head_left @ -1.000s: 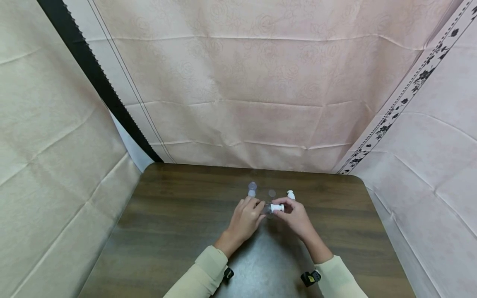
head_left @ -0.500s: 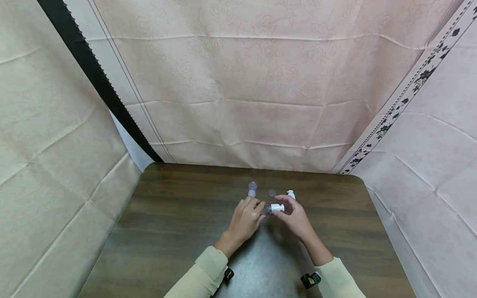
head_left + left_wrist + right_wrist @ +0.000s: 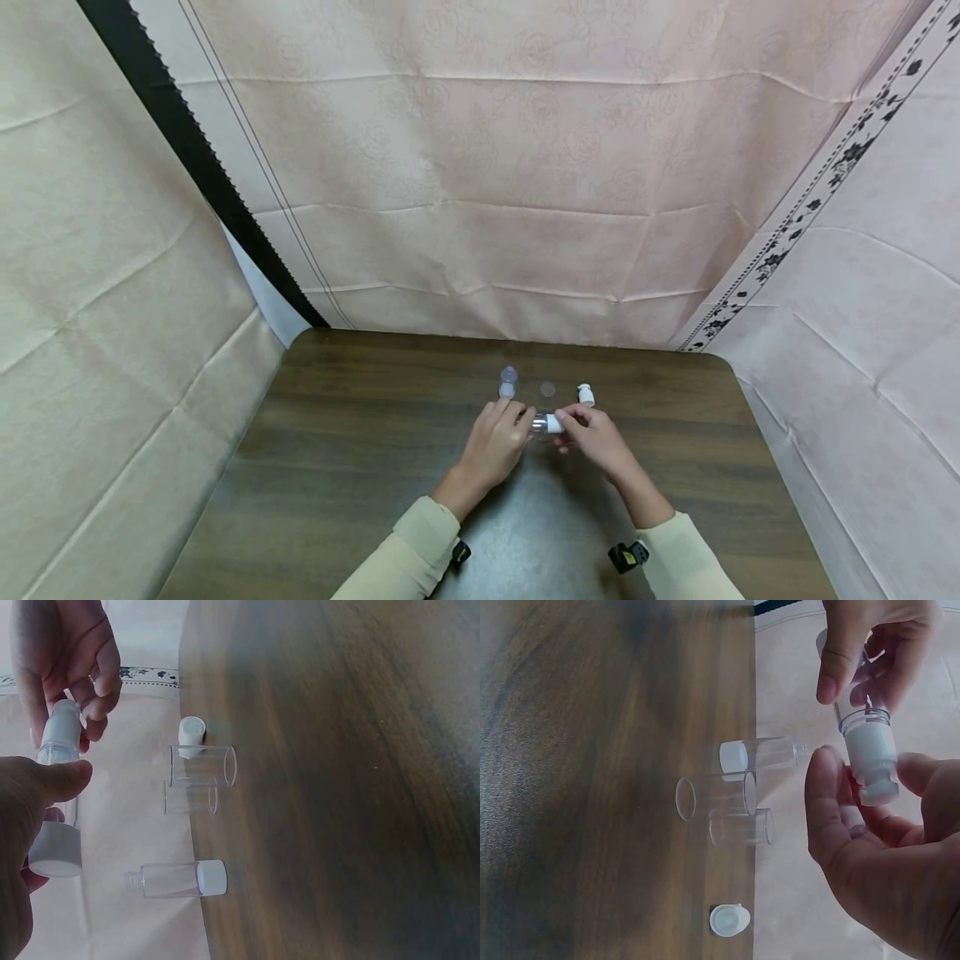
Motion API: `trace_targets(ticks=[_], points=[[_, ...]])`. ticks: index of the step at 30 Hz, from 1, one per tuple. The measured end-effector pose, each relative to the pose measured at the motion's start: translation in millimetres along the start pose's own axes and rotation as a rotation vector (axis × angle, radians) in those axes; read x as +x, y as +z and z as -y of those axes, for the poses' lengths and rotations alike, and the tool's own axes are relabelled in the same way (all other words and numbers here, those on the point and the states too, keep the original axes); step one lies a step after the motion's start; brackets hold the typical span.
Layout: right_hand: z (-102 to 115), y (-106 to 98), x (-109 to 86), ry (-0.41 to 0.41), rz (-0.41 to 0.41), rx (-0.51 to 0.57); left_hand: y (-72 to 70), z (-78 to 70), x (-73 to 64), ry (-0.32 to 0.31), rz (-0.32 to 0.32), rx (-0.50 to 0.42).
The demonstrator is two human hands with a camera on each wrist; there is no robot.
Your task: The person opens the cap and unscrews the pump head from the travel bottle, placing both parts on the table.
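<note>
My left hand [image 3: 495,437] grips a small clear bottle with a white base [image 3: 56,850], which lies sideways between my hands in the head view. On its neck end sits a white pump top [image 3: 871,750] with a clear collar. The fingers and thumb of my right hand [image 3: 596,437] are curled round this pump top; the thumb touches its side in the right wrist view. Past the hands stands a second clear bottle with a white base [image 3: 169,880]. Another white pump top [image 3: 586,395] stands beyond my right hand. Left fingers partly hide the held bottle.
Two clear open cylinders [image 3: 202,766] stand between the second bottle and the loose pump top. All of it rests on a brown wooden table [image 3: 337,450]. Pale cloth [image 3: 480,167] hangs behind the table and along both sides.
My right hand has shifted its hold on the pump top, its fingers now closing from nearer and lower. The loose pump top has come into fuller view. My left hand stays nearly still.
</note>
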State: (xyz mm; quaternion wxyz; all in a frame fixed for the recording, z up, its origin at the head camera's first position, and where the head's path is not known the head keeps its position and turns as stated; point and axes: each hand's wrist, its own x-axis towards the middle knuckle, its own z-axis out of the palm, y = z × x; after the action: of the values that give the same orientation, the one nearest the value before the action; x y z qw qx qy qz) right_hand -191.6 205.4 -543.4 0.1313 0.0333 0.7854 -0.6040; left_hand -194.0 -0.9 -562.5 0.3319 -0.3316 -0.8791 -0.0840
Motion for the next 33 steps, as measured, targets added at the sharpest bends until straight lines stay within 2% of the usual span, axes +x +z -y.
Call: trace_targets(ticks=[5,12,15,24,28,33], points=[[4,-2,-1.1,-0.016,0.055,0.004,-0.1,0.4,-1.2,-0.012,0.000,-0.022],[7,-6,-3.5,-0.109,0.069,-0.063,-3.4,0.5,-3.2,-0.053,0.030,-0.062],[6,-6,-4.2,-0.147,0.052,-0.068,-3.3,0.4,-4.2,-0.061,0.023,-0.065],[-1,2,-6.4,-0.245,0.006,0.030,-0.3,-0.8,-6.5,-0.109,0.012,-0.144],[-4,7,-5.7,-0.284,-0.033,0.072,-0.2,-1.6,-6.1,-0.125,0.018,-0.150],[-5,14,-4.1,-0.315,-0.106,0.058,-0.2,-2.5,-5.6,-0.126,0.023,-0.145]])
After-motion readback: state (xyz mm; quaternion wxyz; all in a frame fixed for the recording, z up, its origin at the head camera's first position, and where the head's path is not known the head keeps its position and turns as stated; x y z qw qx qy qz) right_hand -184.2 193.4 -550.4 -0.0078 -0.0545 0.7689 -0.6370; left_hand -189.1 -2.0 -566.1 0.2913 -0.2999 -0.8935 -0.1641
